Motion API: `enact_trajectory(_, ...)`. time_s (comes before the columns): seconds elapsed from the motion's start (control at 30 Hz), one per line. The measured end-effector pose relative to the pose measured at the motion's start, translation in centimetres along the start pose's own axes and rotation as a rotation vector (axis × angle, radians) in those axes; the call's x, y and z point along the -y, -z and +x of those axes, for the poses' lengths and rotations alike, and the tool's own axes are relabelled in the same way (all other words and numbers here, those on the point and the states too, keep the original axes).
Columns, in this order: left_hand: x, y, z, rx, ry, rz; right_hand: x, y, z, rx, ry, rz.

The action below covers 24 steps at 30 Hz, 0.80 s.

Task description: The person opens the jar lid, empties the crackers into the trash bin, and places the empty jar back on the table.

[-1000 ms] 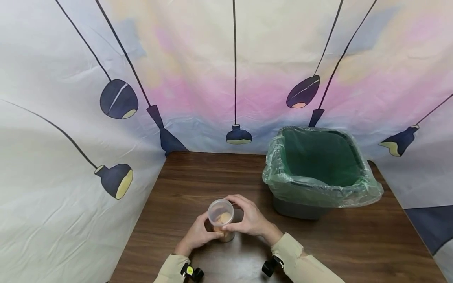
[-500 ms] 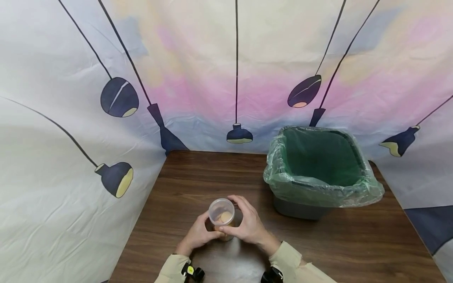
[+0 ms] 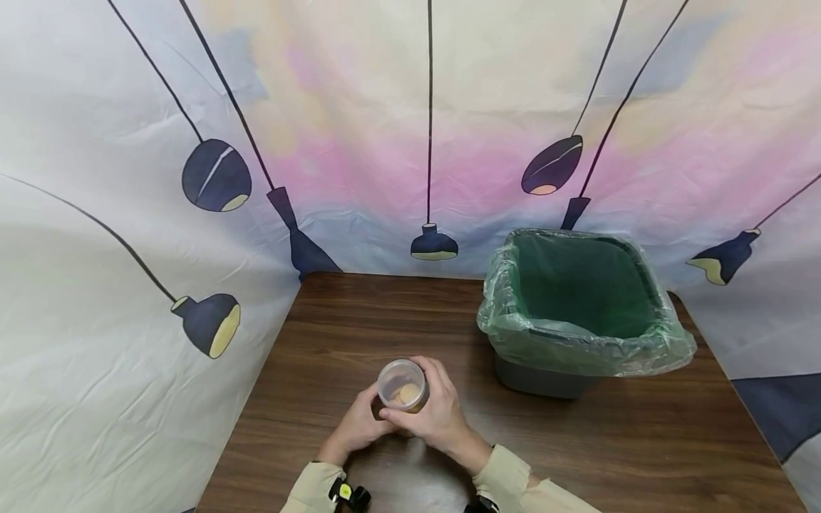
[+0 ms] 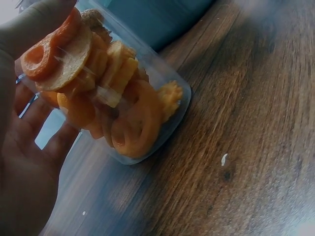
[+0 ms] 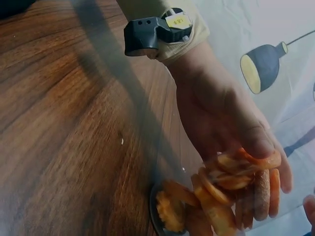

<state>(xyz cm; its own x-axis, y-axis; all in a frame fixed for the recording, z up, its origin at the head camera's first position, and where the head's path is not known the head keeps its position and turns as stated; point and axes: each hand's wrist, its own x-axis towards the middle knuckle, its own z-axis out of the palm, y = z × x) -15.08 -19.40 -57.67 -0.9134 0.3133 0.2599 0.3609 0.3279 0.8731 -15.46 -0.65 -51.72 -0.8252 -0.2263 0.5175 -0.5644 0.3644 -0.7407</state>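
Both hands hold a clear plastic jar [image 3: 388, 375] low over the middle of the wooden table. Orange and yellow snack pieces, some ring-shaped, some crinkled, fill its lower part; several snack pieces [image 4: 135, 115] show through the wall in the left wrist view. My left hand [image 3: 358, 426] grips the jar's side, thumb in front and fingers behind. Curled round the upper part near the rim is my right hand [image 3: 438, 413], thumb across the front. Whether a clear lid covers the mouth, I cannot tell. In the right wrist view, only a right fingertip [image 5: 310, 209] shows.
A dark bin with a green plastic liner [image 3: 577, 353] stands at the table's back right, its mouth uncovered. Tiny white specks [image 4: 224, 159] lie on the wooden table [image 3: 359, 328]. A cloth printed with hanging lamps [image 3: 359, 178] closes off the back and sides.
My right hand has turned round the jar's upper part, its thumb moving left across the front and its wrist shifting left. The left hand and the jar have hardly moved.
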Motion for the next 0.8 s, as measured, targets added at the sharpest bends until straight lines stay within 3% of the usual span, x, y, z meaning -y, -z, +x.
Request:
enact_trajectory(0.37, 0.6, 0.3, -0.1, 0.029, 0.026, -0.058, -0.5, -0.5, 0.2, -0.068, 0.054, 0.032)
enact_trajectory(0.8, 0.6, 0.4, 0.1, 0.019, 0.006, -0.045, -0.8, -0.6, 0.8, -0.127, 0.153, 0.11)
